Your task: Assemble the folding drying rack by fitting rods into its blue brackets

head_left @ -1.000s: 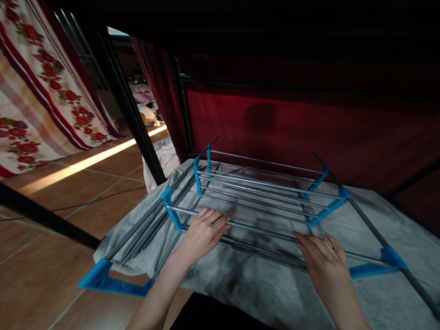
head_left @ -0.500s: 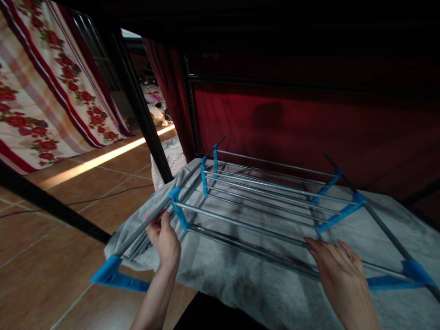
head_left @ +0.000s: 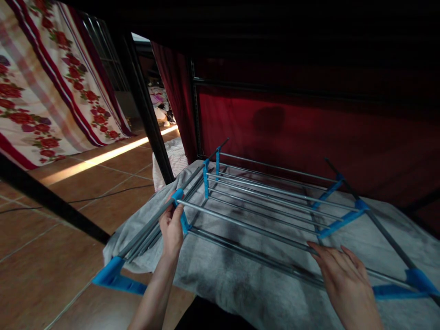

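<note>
A shoe rack (head_left: pixel 247 225) of grey metal tubes and blue plastic connectors lies on a grey cloth. My left hand (head_left: pixel 172 233) is closed round a blue connector (head_left: pixel 178 195) at the left end of the front crossbar, its thumb on the near side and some fingers hidden behind. My right hand (head_left: pixel 345 277) has its fingers wrapped over that same crossbar, towards its right part. Several loose grey tubes (head_left: pixel 146 244) lie side by side on the cloth, just left of my left hand. Another blue connector (head_left: pixel 115 277) juts past the cloth at the near left corner.
The grey cloth (head_left: pixel 220 279) covers a low surface enclosed by black metal posts (head_left: pixel 146 105). A dark red curtain (head_left: pixel 233 119) hangs behind. To the left are a tiled floor (head_left: pixel 68 243), a thin black cable and a flowered curtain (head_left: pixel 51 91).
My left hand has moved up along the left side tube, away from me, onto the blue connector. My right hand stays on the crossbar. The view has shifted slightly.
</note>
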`<state>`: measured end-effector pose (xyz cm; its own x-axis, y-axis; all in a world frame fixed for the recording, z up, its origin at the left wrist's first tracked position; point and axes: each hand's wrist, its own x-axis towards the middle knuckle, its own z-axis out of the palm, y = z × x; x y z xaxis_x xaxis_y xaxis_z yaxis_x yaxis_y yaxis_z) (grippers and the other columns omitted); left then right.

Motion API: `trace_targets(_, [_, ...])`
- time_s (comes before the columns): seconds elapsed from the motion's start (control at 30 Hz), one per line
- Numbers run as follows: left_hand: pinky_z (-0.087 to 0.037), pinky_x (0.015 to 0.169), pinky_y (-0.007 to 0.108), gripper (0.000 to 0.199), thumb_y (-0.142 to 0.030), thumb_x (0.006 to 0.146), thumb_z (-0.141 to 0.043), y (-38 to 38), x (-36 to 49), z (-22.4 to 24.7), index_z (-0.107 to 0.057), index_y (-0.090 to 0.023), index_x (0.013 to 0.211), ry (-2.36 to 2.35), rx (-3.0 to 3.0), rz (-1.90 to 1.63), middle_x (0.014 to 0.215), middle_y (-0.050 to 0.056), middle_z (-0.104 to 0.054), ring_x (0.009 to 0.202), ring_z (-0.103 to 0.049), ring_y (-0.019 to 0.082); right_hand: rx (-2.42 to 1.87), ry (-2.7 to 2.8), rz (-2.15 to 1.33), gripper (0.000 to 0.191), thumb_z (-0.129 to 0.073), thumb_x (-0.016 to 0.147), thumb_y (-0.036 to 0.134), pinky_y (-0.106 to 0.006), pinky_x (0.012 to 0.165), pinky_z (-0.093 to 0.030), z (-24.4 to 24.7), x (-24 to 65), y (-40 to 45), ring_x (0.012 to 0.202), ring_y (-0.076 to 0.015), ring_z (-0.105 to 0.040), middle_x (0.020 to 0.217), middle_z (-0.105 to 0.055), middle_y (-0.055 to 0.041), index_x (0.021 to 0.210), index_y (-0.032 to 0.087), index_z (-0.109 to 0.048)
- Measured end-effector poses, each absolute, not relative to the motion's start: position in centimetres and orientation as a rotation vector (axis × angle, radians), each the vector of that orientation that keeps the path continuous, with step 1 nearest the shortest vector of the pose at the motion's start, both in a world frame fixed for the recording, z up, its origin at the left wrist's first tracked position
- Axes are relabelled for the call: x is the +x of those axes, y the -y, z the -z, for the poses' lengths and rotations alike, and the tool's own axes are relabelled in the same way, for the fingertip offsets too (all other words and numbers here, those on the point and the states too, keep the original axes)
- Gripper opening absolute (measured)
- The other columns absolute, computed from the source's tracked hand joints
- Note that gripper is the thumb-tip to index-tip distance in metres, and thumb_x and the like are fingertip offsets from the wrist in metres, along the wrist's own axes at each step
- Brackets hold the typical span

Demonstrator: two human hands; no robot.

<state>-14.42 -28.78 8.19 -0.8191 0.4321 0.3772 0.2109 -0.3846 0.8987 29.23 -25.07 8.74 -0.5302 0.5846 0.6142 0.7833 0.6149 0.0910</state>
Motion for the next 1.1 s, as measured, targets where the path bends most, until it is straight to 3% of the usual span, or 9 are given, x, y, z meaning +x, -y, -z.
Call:
trace_targets(0.2, [-0.038,0.118,0.046,0.041,-0.038,0.084,-0.071,28.4,-14.7,-7.6,-0.073,-0.019,0.12,-1.459,0.827,-2.433,0.116,0.009,-0.074,0.118,-0.065,0.028,-1.065,2.344,0.495,0.037,-0.038,0.104,0.026,-0.047,0.112,-0.034,-8.4,29.6,25.0,0.1,-0.0227,-0.068,0.108,-0.073,-0.0066,0.134,0.021,-0.059])
trace_targets(0.6, [-0.036,0.119,0.043,0.048,-0.045,0.089,-0.065,29.3,-14.3,-8.2,-0.069,-0.016,0.127,-1.688,0.962,-2.305,0.118,0.011,-0.073,0.125,-0.06,0.029,-1.059,2.301,0.425,0.037,-0.04,0.105,0.03,-0.047,0.11,-0.036,-8.2,29.5,24.8,0.102,-0.0234,-0.067,0.109,-0.072,-0.0077,0.135,0.02,-0.058])
trace_targets(1.1, [-0.04,0.116,0.041,0.052,-0.049,0.089,-0.064,28.7,-15.4,-6.5,-0.066,-0.016,0.129,-1.689,0.961,-2.314,0.113,0.012,-0.073,0.119,-0.063,0.028,-1.046,2.315,0.395,0.036,-0.043,0.101,0.024,-0.045,0.105,-0.038,-8.0,29.7,24.8,0.097,-0.0228,-0.067,0.105,-0.072,-0.0052,0.133,0.023,-0.059])
